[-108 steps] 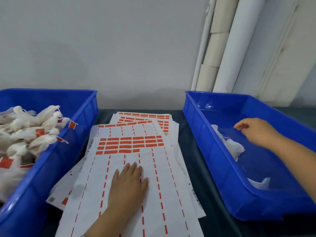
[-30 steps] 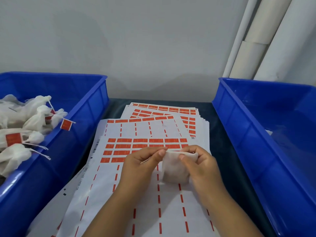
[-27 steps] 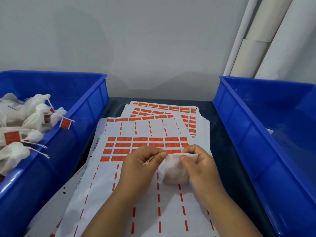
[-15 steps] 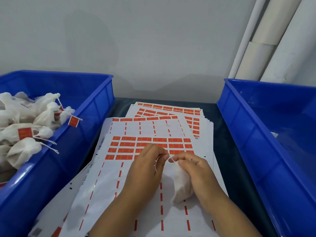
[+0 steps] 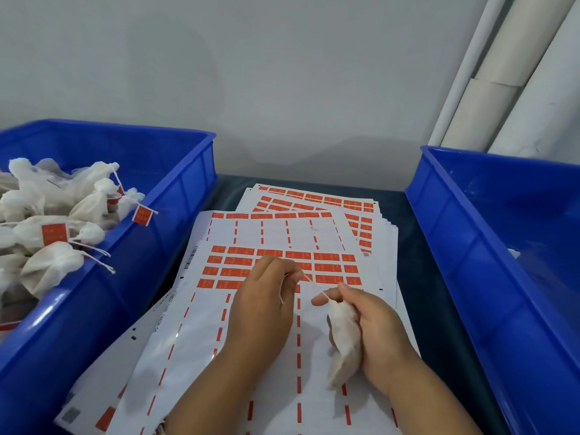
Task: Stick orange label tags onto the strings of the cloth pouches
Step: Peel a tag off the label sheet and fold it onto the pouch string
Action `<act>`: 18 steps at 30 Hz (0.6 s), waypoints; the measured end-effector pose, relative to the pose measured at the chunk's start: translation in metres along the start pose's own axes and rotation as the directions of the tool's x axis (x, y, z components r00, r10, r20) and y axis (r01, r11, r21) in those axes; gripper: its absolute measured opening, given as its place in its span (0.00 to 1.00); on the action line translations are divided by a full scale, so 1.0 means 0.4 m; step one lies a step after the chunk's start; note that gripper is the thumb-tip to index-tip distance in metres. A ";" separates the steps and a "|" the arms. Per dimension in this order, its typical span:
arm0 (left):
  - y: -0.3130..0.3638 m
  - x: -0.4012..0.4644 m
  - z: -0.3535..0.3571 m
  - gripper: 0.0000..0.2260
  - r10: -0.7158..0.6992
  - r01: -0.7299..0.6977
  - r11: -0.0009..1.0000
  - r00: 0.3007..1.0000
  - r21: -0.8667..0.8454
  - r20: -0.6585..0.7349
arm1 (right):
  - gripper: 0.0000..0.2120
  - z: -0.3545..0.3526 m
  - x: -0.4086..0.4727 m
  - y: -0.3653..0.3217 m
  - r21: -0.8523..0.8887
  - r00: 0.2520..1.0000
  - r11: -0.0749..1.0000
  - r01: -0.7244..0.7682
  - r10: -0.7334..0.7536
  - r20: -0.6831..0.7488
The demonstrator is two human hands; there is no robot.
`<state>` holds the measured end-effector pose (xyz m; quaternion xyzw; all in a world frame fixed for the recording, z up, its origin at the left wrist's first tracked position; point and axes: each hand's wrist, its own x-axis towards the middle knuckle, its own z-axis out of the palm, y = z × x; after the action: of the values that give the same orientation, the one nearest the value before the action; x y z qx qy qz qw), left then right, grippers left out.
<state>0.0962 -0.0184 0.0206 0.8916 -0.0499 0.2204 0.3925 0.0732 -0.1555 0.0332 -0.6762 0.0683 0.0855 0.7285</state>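
My right hand (image 5: pixel 373 321) grips a small white cloth pouch (image 5: pixel 343 337) that hangs down over the label sheets. Its thin white string (image 5: pixel 315 287) runs taut up and left to my left hand (image 5: pixel 263 306), which pinches the string's end between thumb and fingers. Both hands hover above the top label sheet (image 5: pixel 238 356), which carries rows of orange label tags (image 5: pixel 326 266) just beyond my fingers. More sheets (image 5: pixel 317 199) lie fanned out behind it.
A blue bin (image 5: pixel 175 183) on the left holds several white pouches (image 5: pixel 50 215) with orange tags on their strings. A second blue bin (image 5: pixel 464 233) stands on the right, with a scrap of white cloth (image 5: pixel 514 253) inside. White pipes (image 5: pixel 508 73) rise at the back right.
Earlier my right hand reached into the right bin while the left rested on the sheets. Since then both hands brought a pouch to the middle and pulled its string out to the left.
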 end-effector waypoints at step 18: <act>-0.007 0.001 -0.008 0.07 -0.065 0.056 0.996 0.989 -0.074 -0.134 | 0.16 0.021 -0.004 0.007 -0.155 0.996 0.984 0.086 -0.082 0.030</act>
<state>0.0962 -0.0142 0.0206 0.8614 -0.0036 0.2668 0.4323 0.0710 -0.1470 0.0314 -0.7323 0.0242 0.0679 0.6771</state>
